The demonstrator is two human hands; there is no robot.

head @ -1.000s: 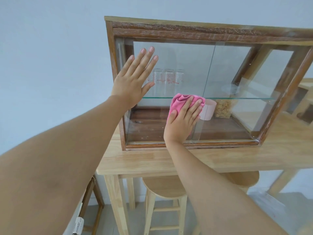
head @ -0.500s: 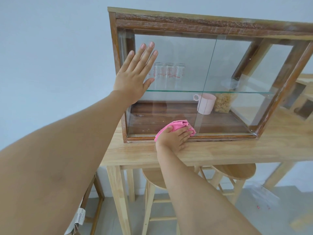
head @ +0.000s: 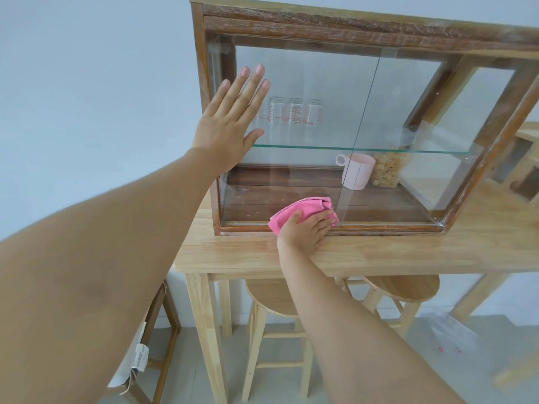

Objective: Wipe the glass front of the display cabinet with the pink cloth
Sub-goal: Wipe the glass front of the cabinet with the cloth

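A wooden display cabinet (head: 364, 23) with a glass front (head: 309, 83) stands on a light wooden table (head: 379, 252). My right hand (head: 304, 233) presses the folded pink cloth (head: 300, 211) against the bottom edge of the left glass pane, just left of the seam between the two panes. My left hand (head: 230, 121) lies flat with fingers spread on the cabinet's left frame and the glass beside it, holding nothing.
Inside the cabinet, three clear glasses (head: 294, 115) stand on a glass shelf (head: 364, 148); a pink mug (head: 357, 174) and a jar of snacks (head: 388, 172) sit below. Two wooden stools (head: 274, 298) are tucked under the table. A dark frame stand (head: 157, 330) is at the lower left.
My right hand slid the pink cloth down the glass from shelf height to the bottom edge, then held there. My left hand stayed flat on the left frame.
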